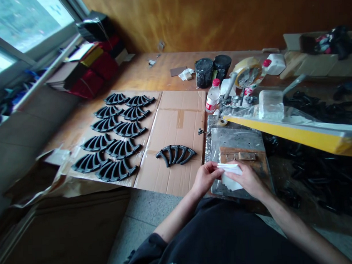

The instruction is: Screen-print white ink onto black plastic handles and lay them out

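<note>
A folded white cloth or paper wipe (232, 177) is stretched between my two hands; which material it is, I cannot tell. My left hand (205, 178) pinches its left end, while my right hand (248, 178) grips the right side with the thumb on top. Both hands are over the front of a grey metal plate (236, 136), close to a wooden block (227, 153) fixed there. Left of my hands, a single black curved, ribbed part (176, 154) lies on flattened cardboard (171, 126).
Several similar black ribbed parts (121, 147) lie in two columns at the left. A bottle with a red cap (213, 96), black tubs (204, 72) and a tape roll (248, 72) stand behind. A yellow-edged shelf (294, 133) juts out at right, above dark parts (319, 181).
</note>
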Motion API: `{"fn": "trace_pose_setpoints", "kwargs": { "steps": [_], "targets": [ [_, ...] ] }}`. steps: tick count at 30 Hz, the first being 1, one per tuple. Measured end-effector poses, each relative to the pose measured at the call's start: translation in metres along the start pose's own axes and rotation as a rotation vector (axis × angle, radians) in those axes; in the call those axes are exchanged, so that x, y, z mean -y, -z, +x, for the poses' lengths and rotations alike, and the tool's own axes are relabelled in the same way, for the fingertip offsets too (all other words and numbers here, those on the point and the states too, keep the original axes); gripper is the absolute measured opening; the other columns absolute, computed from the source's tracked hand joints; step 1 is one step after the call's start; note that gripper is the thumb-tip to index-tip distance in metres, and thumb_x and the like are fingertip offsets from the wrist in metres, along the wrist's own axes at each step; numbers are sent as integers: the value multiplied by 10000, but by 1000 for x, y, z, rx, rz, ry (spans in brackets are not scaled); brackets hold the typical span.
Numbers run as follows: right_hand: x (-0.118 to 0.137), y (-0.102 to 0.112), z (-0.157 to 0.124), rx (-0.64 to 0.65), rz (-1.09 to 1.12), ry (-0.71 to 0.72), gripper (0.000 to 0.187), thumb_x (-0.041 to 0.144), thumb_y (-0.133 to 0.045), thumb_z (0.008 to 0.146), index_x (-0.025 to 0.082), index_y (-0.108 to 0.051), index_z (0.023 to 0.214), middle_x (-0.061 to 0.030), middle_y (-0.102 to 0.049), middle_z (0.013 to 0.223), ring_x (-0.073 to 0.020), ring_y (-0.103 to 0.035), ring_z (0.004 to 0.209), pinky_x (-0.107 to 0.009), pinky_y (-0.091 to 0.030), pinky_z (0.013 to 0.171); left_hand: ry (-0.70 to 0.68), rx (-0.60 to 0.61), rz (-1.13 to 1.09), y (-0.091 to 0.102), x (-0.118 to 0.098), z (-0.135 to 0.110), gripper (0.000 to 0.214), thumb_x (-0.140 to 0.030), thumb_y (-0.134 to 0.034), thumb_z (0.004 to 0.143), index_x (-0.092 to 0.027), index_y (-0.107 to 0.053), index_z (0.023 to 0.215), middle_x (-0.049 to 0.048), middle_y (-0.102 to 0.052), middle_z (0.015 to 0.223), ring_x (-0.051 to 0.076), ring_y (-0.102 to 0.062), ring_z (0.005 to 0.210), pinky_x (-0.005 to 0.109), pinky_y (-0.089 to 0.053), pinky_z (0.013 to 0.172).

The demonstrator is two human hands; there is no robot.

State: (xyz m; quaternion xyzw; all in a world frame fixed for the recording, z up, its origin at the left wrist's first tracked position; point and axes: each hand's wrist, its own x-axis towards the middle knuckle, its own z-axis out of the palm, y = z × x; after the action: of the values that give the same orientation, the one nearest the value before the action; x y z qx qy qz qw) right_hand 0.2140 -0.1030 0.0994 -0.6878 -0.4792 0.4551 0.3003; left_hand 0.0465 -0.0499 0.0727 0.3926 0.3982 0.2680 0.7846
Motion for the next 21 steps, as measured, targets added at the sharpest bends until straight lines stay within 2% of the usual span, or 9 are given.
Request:
{"fn": "trace_pose_setpoints", "kwargs": {
  "steps": [3,6,9,11,14,17,21],
  "targets": [
    [-6,-3,3,-3,0,25,262,403,-606,798,195,-710,919,-22,-703,825,-182,-616,728,-263,-473,657,-124,-113,331,24,3,3,338,-464,-626,813,-165,-654,969,31,-669,826,127,-598,707,245,-483,677],
    [-17,-4,2,-22,71,-4,263,378,-627,768,201,-744,925,-42,-731,915,-214,-647,801,-289,-493,714,-238,-390,757,64,6,7,258,-379,-535,888,-184,-667,994,56,-671,936,137,-597,754,262,-474,722],
    [-28,-5,0,-13,109,-49,267,371,-645,730,213,-764,909,-59,-739,971,-257,-662,882,-334,-498,782,-261,-615,1115,103,11,14,232,-297,-505,903,-191,-657,1044,78,-648,1015,178,-598,901,292,-465,811],
    [-31,-7,-1,-12,133,-63,255,366,-648,706,215,-772,871,-65,-743,961,-278,-666,907,-367,-496,826,-228,-666,1304,120,14,21,256,-290,-507,900,-199,-641,1098,85,-634,1047,207,-574,1013,303,-455,858],
    [-26,-10,-4,9,154,-73,247,335,-640,706,207,-772,871,-73,-741,965,-287,-663,941,-389,-488,872,-136,-676,1476,130,18,34,277,-314,-529,883,-212,-632,1119,82,-621,1055,218,-564,1038,300,-462,846],
    [-12,-5,-9,91,156,-60,289,353,-641,756,208,-756,979,-83,-710,1084,-280,-634,1029,-374,-470,911,-60,-697,1524,130,17,44,237,-322,-557,855,-221,-653,1047,74,-619,1058,219,-573,1018,304,-469,807],
    [2,5,-20,246,256,19,463,523,-582,823,233,-689,1167,-89,-614,1273,-284,-542,1189,-376,-419,1000,-85,-722,1485,131,12,48,201,-342,-598,817,-223,-673,960,69,-639,1011,231,-576,1018,332,-452,849]
  ]
}}
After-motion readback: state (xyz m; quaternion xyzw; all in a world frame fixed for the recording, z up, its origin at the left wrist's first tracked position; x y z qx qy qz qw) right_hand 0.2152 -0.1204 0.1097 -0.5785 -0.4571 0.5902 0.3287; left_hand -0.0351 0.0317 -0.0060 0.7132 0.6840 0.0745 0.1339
